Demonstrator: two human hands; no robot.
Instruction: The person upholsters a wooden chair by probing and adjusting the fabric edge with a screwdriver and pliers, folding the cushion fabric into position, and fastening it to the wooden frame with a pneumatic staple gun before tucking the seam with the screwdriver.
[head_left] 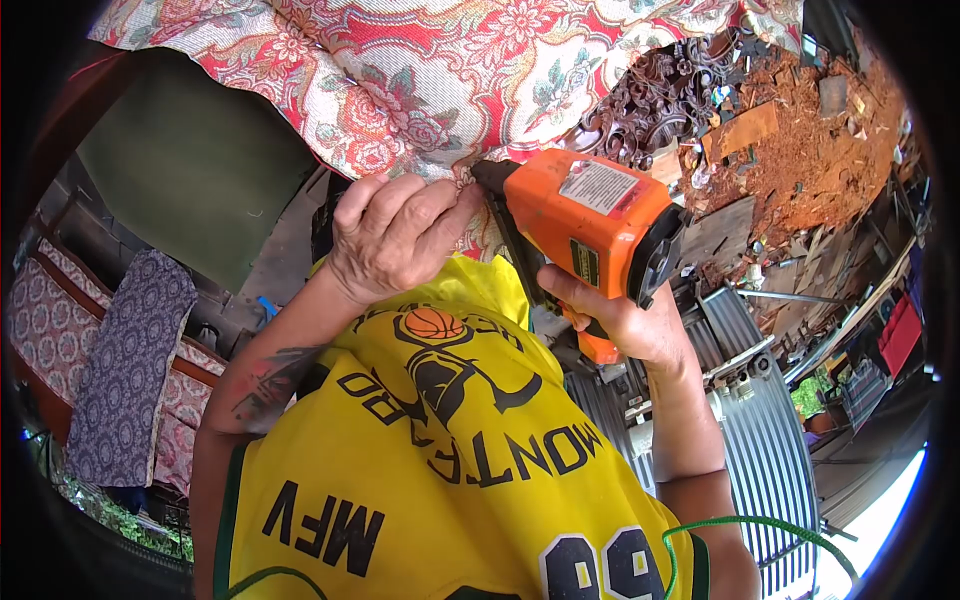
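An orange staple gun (590,215) with a black nose and a white label is in my right hand (635,320), whose fingers wrap round its handle. Its nose touches the edge of a red and cream floral fabric (440,80). Just left of the nose, my left hand (400,235) has its fingers bent and pressed together on the fabric's edge, pinching it. Part of the fabric hangs below, between the hand and the tool.
Dark carved scrollwork (650,95) lies beyond the fabric at the upper right, near reddish debris (830,170) and wood scraps. A dark green panel (195,165) is at the left, above patterned cushions (130,370). Corrugated metal sheets (760,450) stand at the lower right.
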